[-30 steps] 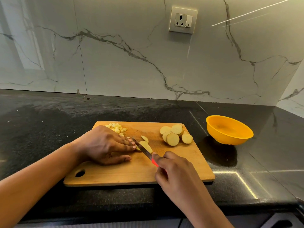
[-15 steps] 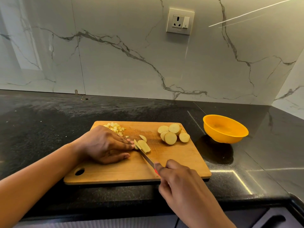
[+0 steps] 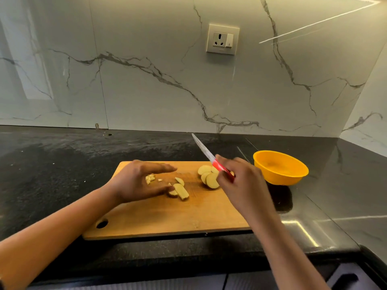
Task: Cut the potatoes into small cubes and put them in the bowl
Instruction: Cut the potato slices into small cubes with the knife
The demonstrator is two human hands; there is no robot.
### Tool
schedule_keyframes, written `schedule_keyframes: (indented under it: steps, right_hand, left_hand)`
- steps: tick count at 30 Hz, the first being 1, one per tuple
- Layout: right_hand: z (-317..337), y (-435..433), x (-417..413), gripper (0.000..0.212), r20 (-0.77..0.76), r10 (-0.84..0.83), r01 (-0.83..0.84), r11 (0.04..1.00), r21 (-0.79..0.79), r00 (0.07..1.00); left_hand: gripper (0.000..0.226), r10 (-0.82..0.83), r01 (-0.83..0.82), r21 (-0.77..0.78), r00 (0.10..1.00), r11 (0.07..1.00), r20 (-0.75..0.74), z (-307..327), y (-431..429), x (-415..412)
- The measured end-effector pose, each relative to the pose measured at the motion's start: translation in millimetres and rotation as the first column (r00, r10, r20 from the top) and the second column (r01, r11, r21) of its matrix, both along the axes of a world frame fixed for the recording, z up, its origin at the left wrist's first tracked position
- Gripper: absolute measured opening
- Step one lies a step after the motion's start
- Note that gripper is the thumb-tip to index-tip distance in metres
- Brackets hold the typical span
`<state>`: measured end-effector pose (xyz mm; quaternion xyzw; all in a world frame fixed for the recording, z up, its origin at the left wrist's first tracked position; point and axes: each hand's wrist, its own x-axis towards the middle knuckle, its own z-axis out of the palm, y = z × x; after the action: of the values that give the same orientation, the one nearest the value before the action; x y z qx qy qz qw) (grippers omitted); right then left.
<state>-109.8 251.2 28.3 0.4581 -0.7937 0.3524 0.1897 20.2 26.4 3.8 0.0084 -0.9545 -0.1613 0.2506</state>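
A wooden cutting board (image 3: pixel 167 216) lies on the dark stone surface (image 3: pixel 52 174), its hanging hole (image 3: pixel 102 223) at the near left corner. The potato is all on this board, in three lots. A cluster of round slices (image 3: pixel 209 177) overlaps near the board's far right corner. A few long strips (image 3: pixel 180 190) lie about the board's middle, close together and touching one another. A little heap of small cubes (image 3: pixel 150 178) sits toward the board's far left.

The left hand (image 3: pixel 134 182) hangs over the left half of the board with fingers straight and spread from the thumb, holding nothing. The cubes show in the gap between thumb and fingers, and I cannot tell whether they touch the palm. The thumb tip comes just beside the nearest strip.

The right hand (image 3: pixel 243 185) is over the board's right side, partly in front of the round slices, and its fingers are wrapped round the red handle of a knife (image 3: pixel 202 148). The blade is clear of the board, slanting up and away, its tip above the surface beyond the board's far edge.

The orange bowl (image 3: pixel 293 176) stands on the surface to the right of the board's far corner, apart from it. High above the board, a wall socket (image 3: pixel 223 39) is set in the marble-patterned wall.
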Motion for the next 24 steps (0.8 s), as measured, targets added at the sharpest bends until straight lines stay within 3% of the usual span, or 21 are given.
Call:
schedule_keyframes:
  steps: [2, 4, 14, 19, 21, 24]
  right_hand:
    - [-10.3, -26.7, -13.1, 0.040, 0.116, 0.015, -0.001, 0.993, -0.122, 0.993]
    - [-18.2, -43.5, -19.4, 0.040, 0.189, 0.037, 0.002, 0.979, -0.203, 0.981]
    - [-34.6, -39.6, -28.8, 0.041, 0.144, 0.019, 0.003, 0.988, -0.156, 0.989]
    - [-35.6, -39.7, -23.6, 0.042, 0.122, 0.044, -0.027, 0.990, -0.136, 0.992]
    - [-36.2, -39.5, -25.0, 0.041, 0.133, 0.029, -0.010, 0.990, -0.142, 0.991]
    - [-36.9, -40.8, -27.3, 0.042, 0.145, 0.013, 0.010, 0.988, -0.152, 0.989]
  left_hand:
    - [0.085, 0.132, -0.124, -0.045, 0.958, 0.991, 0.255, 1.1, 21.6, -10.1]
    - [0.092, 0.178, -0.138, -0.133, 0.912, 0.981, 0.370, -4.5, 39.8, -22.7]
    - [0.034, 0.095, -0.084, -0.049, 0.954, 0.995, 0.284, -7.7, 25.1, -43.5]
    - [0.051, 0.063, -0.087, 0.083, 0.964, 0.993, 0.260, -3.9, 22.6, -38.0]
    - [0.064, 0.002, -0.048, 0.124, 0.938, 0.991, 0.346, 3.8, 17.8, -35.5]
    - [0.068, -0.096, 0.008, 0.163, 0.832, 0.987, 0.546, 16.0, 0.2, -31.8]
